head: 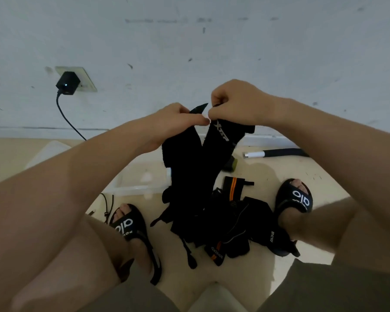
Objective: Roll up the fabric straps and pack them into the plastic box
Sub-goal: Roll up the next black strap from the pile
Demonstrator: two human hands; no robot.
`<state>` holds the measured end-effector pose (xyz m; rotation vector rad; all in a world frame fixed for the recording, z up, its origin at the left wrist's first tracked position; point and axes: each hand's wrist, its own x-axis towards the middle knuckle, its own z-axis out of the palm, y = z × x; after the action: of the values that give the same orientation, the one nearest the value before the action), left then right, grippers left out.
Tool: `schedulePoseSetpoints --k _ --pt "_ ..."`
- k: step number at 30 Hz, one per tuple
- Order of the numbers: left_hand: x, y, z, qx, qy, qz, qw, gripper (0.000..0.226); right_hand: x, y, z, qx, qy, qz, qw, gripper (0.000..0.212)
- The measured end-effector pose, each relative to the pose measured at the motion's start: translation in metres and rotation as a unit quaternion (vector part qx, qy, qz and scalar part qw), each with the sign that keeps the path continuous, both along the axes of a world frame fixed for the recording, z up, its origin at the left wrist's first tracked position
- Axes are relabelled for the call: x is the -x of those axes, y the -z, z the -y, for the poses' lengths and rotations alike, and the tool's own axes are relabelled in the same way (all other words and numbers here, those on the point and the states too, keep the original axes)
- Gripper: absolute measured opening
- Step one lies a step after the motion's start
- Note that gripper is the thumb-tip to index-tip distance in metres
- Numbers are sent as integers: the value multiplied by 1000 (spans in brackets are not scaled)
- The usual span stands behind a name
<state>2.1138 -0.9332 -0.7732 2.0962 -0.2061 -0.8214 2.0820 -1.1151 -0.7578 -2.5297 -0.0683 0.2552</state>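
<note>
Two hands pinch one long black fabric strap with white lettering (222, 136) at its top end, my left hand (176, 119) beside my right hand (236, 104), its tail hanging to the floor. I should start the roll tight and even. More dark straps (232, 224) lie heaped between my sandals; the clear plastic box (142, 179) waits just left.

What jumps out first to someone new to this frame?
Both hands, left hand and right hand, pinch the top of a long black strap held up mid-frame. Below it, a heap of black straps lies on the floor between the sandalled feet, with the clear plastic box just left.
</note>
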Motion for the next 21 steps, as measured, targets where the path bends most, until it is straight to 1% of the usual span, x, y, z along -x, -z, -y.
schedulePoseSetpoints --k 1,2,4,6,10,11,13,16,18,21 --pt "0 -1 2 8 10 -14 1000 35 -4 -4 -2 -30 11 -4 999 25" --pt "-1 -1 3 12 17 -25 999 39 -8 -7 -4 -61 24 -9 998 22" --pt "-5 -1 3 15 21 -34 999 54 -13 -11 -3 -108 46 -23 993 16" --pt "-11 -2 2 29 8 -28 999 59 -16 -15 -3 -132 51 -30 990 13" --pt "-19 -7 -1 57 -5 -16 998 41 -19 -27 -2 -172 52 -18 983 13" --pt "-20 -7 -2 60 -3 -18 998 36 -19 -29 -1 -156 52 -7 986 14" --pt "-20 -9 -3 70 -6 -22 997 30 -21 -31 6 -76 49 35 995 18" --pt "-22 -13 -7 102 -24 -26 994 31 -21 -29 16 37 53 86 994 27" --pt "-22 -18 -9 132 -43 -27 990 30 -21 -24 19 65 58 104 991 33" --pt "-20 -27 -9 180 -72 -30 981 27 -21 -21 15 60 54 117 990 36"
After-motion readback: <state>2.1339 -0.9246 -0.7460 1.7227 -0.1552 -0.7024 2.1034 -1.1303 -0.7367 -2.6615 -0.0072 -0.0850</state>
